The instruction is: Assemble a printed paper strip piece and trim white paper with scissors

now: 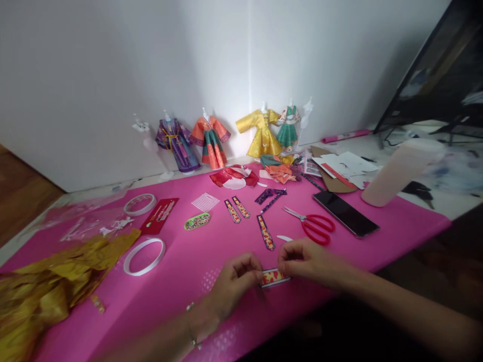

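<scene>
In the head view, the only one, the left hand (236, 279) and the right hand (311, 259) work together at the near edge of a pink mat (181, 306), with a patterned strip (274, 277) stretched between them. The left thumb and fingers are closed in a pinch on the strip's left end; the right hand pinches its right end, fingers curled over it. Whether the strip rests on the mat or is lifted just above it, I cannot tell. The step in hand looks like careful two-handed handling of this one strip, its edges lying roughly left to right. The next move, I judge, calls for a light, even pinch at both ends, so the narrow piece neither creases nor twists. A similar single strip (266, 233) lies just beyond the hands, and a strip pair (241, 207) farther off to the left. Red-handled scissors (317, 229) lie on the far side of the right hand, with a phone (345, 212) to their right. A white curved scrap (284, 238) sits near the right fingers, and a white ring (127, 257) lies well to the left.
</scene>
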`<move>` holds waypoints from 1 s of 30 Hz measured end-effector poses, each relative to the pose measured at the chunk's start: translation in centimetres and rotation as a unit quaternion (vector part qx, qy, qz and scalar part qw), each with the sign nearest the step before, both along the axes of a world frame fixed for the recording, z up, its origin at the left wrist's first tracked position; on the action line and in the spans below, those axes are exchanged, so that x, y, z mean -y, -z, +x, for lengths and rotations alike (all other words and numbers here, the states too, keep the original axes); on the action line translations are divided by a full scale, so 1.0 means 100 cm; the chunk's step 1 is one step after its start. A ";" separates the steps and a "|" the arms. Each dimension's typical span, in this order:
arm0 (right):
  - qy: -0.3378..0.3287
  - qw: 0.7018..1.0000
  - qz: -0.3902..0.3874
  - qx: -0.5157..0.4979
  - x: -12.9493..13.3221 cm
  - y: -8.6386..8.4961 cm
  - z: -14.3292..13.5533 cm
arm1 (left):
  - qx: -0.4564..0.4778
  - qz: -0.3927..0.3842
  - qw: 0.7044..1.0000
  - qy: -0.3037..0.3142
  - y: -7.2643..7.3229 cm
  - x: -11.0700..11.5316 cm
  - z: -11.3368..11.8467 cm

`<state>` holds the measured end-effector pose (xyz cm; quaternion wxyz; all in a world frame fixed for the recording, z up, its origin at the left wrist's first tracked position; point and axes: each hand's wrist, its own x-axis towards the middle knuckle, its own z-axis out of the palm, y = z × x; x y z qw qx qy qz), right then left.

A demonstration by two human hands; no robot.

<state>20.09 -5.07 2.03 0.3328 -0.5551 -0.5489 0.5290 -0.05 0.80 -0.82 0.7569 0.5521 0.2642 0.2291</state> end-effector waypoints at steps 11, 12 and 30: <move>-0.011 1.000 -0.010 -0.012 0.001 -0.002 0.000 | 0.020 -0.005 1.000 0.004 0.004 -0.002 0.000; -0.011 1.000 -0.009 -0.010 0.000 -0.001 0.000 | 0.021 -0.006 1.000 0.009 0.004 -0.002 0.000; -0.027 0.999 -0.007 0.043 0.003 -0.004 -0.010 | -0.009 0.001 1.000 -0.005 0.001 0.005 0.003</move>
